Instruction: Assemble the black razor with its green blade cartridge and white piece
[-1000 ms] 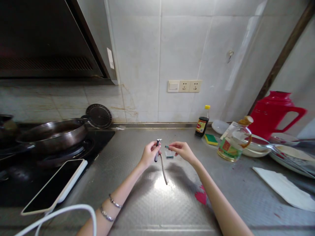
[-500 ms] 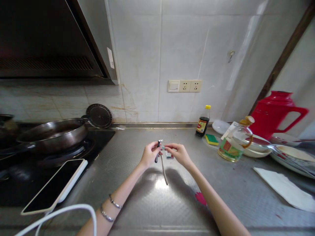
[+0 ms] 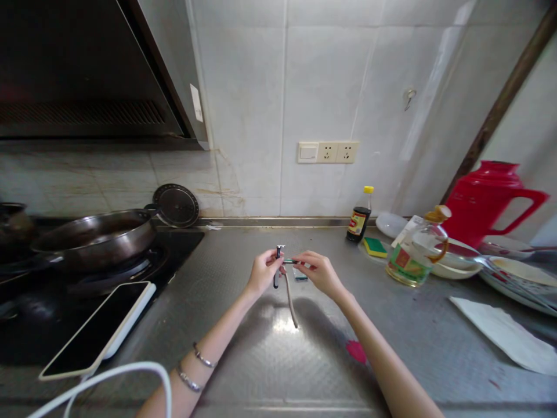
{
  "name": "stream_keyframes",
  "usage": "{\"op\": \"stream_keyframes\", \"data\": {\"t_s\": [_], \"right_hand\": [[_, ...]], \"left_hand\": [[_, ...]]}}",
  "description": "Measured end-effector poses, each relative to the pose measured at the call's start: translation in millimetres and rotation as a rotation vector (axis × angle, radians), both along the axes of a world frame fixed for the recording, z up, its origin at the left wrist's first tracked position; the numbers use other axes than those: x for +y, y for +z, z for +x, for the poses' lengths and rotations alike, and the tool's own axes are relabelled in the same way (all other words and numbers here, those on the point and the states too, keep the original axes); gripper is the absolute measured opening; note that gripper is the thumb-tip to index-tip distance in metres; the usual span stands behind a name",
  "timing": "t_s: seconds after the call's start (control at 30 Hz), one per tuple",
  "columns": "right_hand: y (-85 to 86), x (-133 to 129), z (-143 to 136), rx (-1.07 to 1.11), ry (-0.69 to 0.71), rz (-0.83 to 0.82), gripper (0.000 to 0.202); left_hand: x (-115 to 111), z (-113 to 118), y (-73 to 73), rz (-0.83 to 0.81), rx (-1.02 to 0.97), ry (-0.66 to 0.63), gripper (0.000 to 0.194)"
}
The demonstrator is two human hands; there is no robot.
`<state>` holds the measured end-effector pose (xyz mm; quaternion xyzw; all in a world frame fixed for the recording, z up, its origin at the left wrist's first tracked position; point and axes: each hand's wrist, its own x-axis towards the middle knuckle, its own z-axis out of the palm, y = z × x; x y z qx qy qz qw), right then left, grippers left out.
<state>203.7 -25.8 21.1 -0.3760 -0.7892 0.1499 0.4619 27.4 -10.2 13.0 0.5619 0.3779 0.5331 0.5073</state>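
My left hand is closed around a narrow black object with a silvery top, held nearly upright above the metal counter. A grey-beige strap or cord hangs below that hand; whether it joins the black object I cannot tell. Pinched in the fingertips of my right hand is a small thin green-and-dark stick, lying level, its left end close to or touching the black object. Beneath the right fingers, a small clear packet with green-and-dark contents rests on the counter, partly covered by them.
A phone with a white cable and a pan on the hob are at left. At right stand a soy sauce bottle, sponge, oil jug, red thermos, several dishes and a folded paper towel.
The thin green-and-dark stick now shows more clearly between my hands. My right fingers have shifted slightly, and the black object stands a little more upright.
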Motion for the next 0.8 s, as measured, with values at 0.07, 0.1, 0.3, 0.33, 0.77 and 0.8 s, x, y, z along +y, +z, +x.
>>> {"op": "stream_keyframes", "data": {"t_s": [0.07, 0.1, 0.3, 0.33, 0.77, 0.8], "right_hand": [[0.6, -0.7, -0.3, -0.003, -0.006, 0.007, 0.026], [1.0, -1.0, -0.3, -0.004, -0.012, 0.008, 0.026], [-2.9, 0.8, -0.8, 0.13, -0.034, -0.117, 0.031], [-4.4, 2.0, -0.8, 0.171, -0.028, -0.152, 0.033], [6.0, 23.6, 2.0, 0.441, 0.0, -0.377, 0.033], [6.8, 24.6, 1.0, 0.447, 0.007, -0.383, 0.033]], "left_hand": [[-0.3, -0.3, -0.4, -0.006, -0.002, -0.011, 0.03], [-0.4, -0.5, -0.4, -0.011, -0.005, -0.017, 0.03], [-0.8, -2.9, 3.7, -0.026, -0.001, 0.008, 0.032], [-1.2, -3.2, 4.8, -0.024, 0.001, 0.02, 0.033], [-6.7, -4.3, 8.7, 0.148, 0.12, 0.122, 0.034], [-8.8, -4.1, 9.3, 0.19, 0.166, 0.14, 0.032]]}}
